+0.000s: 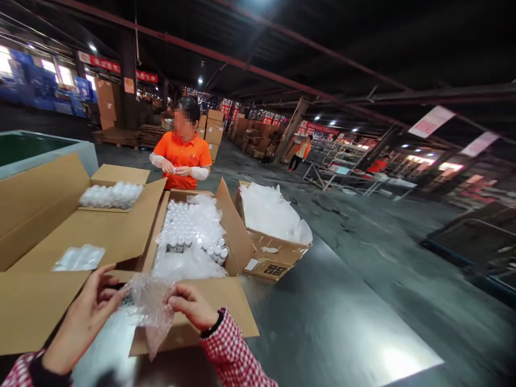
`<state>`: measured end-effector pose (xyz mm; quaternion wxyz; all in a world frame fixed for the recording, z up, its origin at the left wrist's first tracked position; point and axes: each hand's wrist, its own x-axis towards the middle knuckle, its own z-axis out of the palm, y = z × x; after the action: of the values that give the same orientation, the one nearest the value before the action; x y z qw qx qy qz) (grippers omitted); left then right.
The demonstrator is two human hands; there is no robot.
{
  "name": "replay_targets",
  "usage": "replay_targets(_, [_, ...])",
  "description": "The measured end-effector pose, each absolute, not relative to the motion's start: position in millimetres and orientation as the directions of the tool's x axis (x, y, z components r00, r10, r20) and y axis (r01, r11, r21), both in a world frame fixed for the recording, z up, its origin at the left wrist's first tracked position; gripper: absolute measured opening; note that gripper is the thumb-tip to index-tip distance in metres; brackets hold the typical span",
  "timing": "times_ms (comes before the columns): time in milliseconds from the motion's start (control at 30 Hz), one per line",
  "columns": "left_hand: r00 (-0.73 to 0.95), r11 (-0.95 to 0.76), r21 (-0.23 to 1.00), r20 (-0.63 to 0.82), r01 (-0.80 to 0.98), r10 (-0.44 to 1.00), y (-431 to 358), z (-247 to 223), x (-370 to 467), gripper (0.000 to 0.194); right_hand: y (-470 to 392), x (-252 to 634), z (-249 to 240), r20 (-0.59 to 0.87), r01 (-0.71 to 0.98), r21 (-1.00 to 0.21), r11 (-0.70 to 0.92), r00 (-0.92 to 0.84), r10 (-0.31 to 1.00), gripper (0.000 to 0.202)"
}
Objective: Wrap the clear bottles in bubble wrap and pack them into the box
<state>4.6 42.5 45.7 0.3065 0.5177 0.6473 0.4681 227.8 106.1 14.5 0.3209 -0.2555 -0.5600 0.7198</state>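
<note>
A crumpled piece of clear bubble wrap hangs between my two hands, above the near flaps of the cartons. My left hand pinches its left edge with thumb and fingers. On the other side, my right hand is closed on the wrap's right edge. Just beyond is an open carton with rows of small clear bottles, partly covered by bubble wrap. To the left stands a larger open carton; a flat clear plastic packet and wrapped clear items lie there.
A carton filled with white plastic bags stands right of the bottles, on a shiny metal table. Across the cartons stands a person in an orange shirt. A green-topped table is at far left.
</note>
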Motion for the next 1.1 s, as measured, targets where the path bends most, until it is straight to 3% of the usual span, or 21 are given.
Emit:
replay_targets(100, [-0.004,0.041,0.964,-0.042,0.264,0.999,52.2,52.9,3.4,0.063,132.1,243.5,13.8,-0.079,0.004,-0.994,-0.112,-0.732,0.677,0.038])
replay_targets(200, [0.166,0.095,0.962,-0.141,0.257,0.976,60.0,59.1,9.5,0.05,177.7,261.0,14.3,-0.207,0.414,-0.909,0.048,-0.548,0.811,0.029])
replay_targets(267, [0.177,0.118,0.951,-0.174,0.286,0.969,66.3,60.2,13.9,0.046,217.6,276.8,10.9,-0.214,0.631,-0.774,0.053,-0.341,0.915,0.025])
replay_targets(367, [0.135,0.13,0.926,-0.188,0.354,0.973,75.9,60.0,18.3,0.032,272.6,300.1,-3.9,-0.188,0.802,-0.597,-0.021,-0.114,0.976,0.031])
replay_targets(567, [0.006,0.099,0.817,-0.124,0.568,0.992,84.4,62.8,13.3,0.022,313.8,309.8,-44.7,-0.222,0.95,-0.26,-0.172,0.115,0.968,0.03])
replay_targets(733, [-0.034,0.094,0.734,-0.097,0.673,0.995,82.2,63.0,9.1,0.028,296.6,313.3,-42.7,-0.139,0.966,-0.211,-0.152,0.124,0.982,0.024])
replay_targets(800, [-0.061,0.099,0.693,-0.08,0.714,0.995,82.0,65.0,12.2,0.031,280.3,322.8,-26.0,-0.073,0.966,-0.241,-0.091,0.076,0.994,0.027])
replay_targets(867, [-0.078,0.085,0.644,-0.038,0.761,0.996,83.1,68.1,18.2,0.033,257.2,332.7,0.4,0.06,0.933,-0.359,0.028,-0.006,0.998,0.031])
replay_targets(933, [-0.085,0.067,0.607,0.001,0.792,0.996,85.8,71.1,26.1,0.034,226.8,336.5,33.6,0.271,0.756,-0.604,0.253,-0.104,0.957,0.035])
replay_targets(967, [-0.086,0.061,0.604,0.011,0.794,0.996,87.7,72.2,30.5,0.034,209.5,334.7,50.9,0.385,0.583,-0.714,0.388,-0.136,0.913,0.036])
replay_targets(1033, [-0.083,0.051,0.62,0.024,0.783,0.996,91.8,73.5,38.8,0.032,173.8,322.9,82.3,0.502,0.256,-0.802,0.54,-0.201,0.841,0.04])
replay_targets(1100, [-0.071,0.032,0.645,0.034,0.763,0.997,95.2,73.9,45.4,0.031,142.3,303.9,103.1,0.515,0.095,-0.822,0.562,-0.295,0.804,0.046])
